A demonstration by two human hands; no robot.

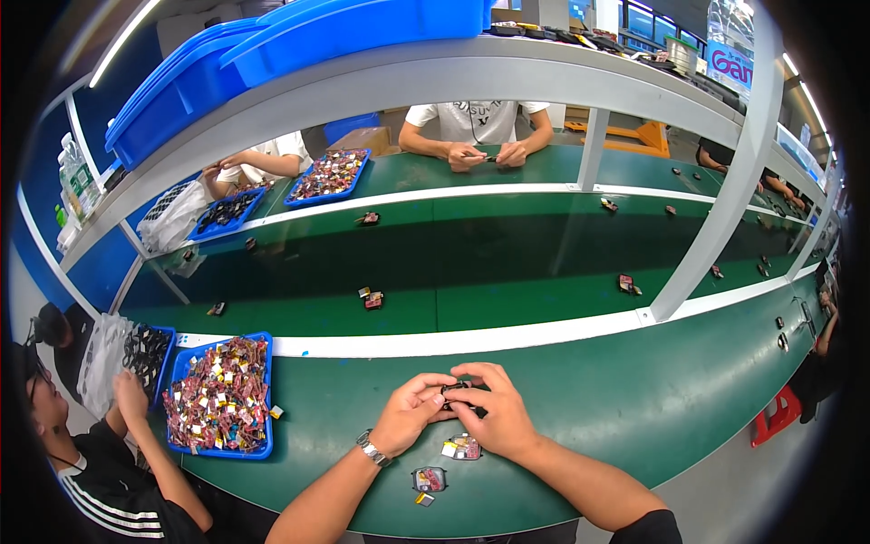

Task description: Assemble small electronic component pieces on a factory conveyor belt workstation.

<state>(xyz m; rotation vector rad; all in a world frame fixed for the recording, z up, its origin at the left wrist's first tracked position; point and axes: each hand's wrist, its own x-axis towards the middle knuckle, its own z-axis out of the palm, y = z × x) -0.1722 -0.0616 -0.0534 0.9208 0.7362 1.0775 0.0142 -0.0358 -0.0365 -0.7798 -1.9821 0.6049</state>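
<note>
Over the green worktop, my left hand (410, 415) and my right hand (497, 412) come together, closed around a small black plastic part (458, 392). Fingers cover most of it, so its exact kind is hidden. Just below my hands lies a small red circuit board (468, 447) in a dark frame, with a silver-and-yellow battery cell (449, 449) beside it. Nearer to me is a dark-rimmed casing (430, 479) with a reddish board inside. A second battery cell (424, 499) sits at its lower edge.
To the left, a blue tray (269, 399) is heaped with red boards and cells; a co-worker (100, 480) sits beyond it. A conveyor belt (507, 272) carrying scattered boards runs behind the white rail (435, 341). A slanted metal post (716, 199) rises at right. Another person works opposite.
</note>
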